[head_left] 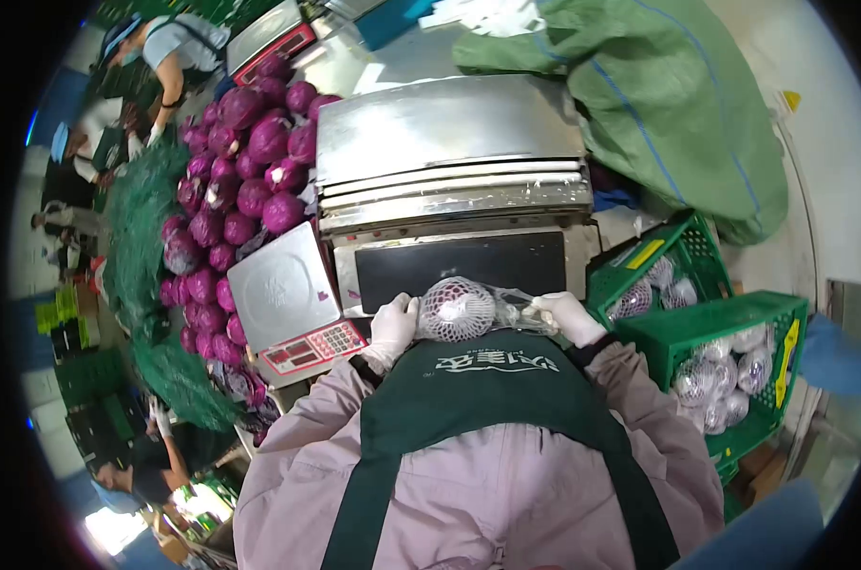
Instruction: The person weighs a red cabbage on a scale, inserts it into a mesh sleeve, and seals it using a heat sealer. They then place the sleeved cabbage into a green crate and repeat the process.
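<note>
Just in front of my green apron is a round cabbage in a white foam net (456,311), with clear film around it. My left hand (392,331), in a white glove, is closed against its left side. My right hand (565,316), also gloved, pinches the gathered clear film (518,309) pulled out to the cabbage's right. Behind the cabbage lies the black plate (461,268) of a metal wrapping machine (449,133). Fingertip details on both hands are partly hidden.
A digital scale (286,290) stands at left, by a heap of purple cabbages (250,142) and green netting (145,228). At right, a green crate (710,318) holds several wrapped cabbages. A green sack (677,104) lies at the back right. Other people work at far left.
</note>
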`<state>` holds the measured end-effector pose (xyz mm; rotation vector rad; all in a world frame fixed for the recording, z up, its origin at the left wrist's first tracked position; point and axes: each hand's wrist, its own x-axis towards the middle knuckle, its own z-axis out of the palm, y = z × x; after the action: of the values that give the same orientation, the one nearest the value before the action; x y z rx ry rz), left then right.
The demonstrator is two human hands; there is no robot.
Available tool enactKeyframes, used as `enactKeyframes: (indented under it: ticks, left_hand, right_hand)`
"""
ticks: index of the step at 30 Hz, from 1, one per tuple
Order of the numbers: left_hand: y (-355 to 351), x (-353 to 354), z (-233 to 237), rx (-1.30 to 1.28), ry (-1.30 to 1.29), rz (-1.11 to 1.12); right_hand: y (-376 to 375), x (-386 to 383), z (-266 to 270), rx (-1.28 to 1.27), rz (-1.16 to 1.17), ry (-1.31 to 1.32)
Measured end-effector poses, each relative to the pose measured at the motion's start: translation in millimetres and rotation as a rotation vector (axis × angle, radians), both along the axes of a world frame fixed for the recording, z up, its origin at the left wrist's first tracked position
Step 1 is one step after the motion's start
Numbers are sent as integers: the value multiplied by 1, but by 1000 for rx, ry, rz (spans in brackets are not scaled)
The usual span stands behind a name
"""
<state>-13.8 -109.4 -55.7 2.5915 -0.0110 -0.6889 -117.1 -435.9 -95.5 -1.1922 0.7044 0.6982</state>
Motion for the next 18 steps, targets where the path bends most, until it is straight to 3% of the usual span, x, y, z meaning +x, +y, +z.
enactKeyframes:
  ticks: [1, 3, 4, 5, 6, 7, 8, 9, 10, 12, 14, 15, 17, 18]
  left_hand:
    - [-4, 0, 6, -21, -8, -109]
    - [-7, -4, 0, -126, -38, -416]
    - [-9, -2, -14, -52, -23, -506]
    - [-10, -2, -12, -151, -78, -543]
    - [-9, -2, -12, -252, -126, -573]
    - [-5, 0, -22, -213, -132, -554]
    - [-4, 0, -28, -259, -136, -521]
    - [-6, 2, -27, -196, -93, -511]
    - [-10, 2, -25, -228, -132, -523]
    - [-16, 8, -35, -307, -109, -532]
    - [-44, 10, -7, -535, -267, -558]
    - [-66, 8, 15, -806, -138, -349]
    - [-76, 42, 30, -890, -37, -440]
    - [-89, 52, 46, -939, -7, -482]
  right_hand:
    - [7, 3, 2, -71, -26, -50]
    - [5, 10, -18, -303, 252, -58]
    - [6, 13, -6, -572, 608, -297]
    - [14, 15, -36, -859, 875, -483]
    - [20, 11, -47, -899, 798, -422]
    - [30, 7, -36, -893, 575, -311]
    - [35, 9, 13, -777, 469, -216]
    - [39, 8, 15, -718, 710, -411]
    - [59, 6, -21, -666, 594, -468]
    - [70, 14, -31, -476, 474, -447]
    - [85, 22, -51, 361, -297, -386]
    - [74, 24, -19, 354, -334, -403]
    - [55, 26, 59, -77, -164, -1007]
    - [42, 24, 84, -90, -182, -1010]
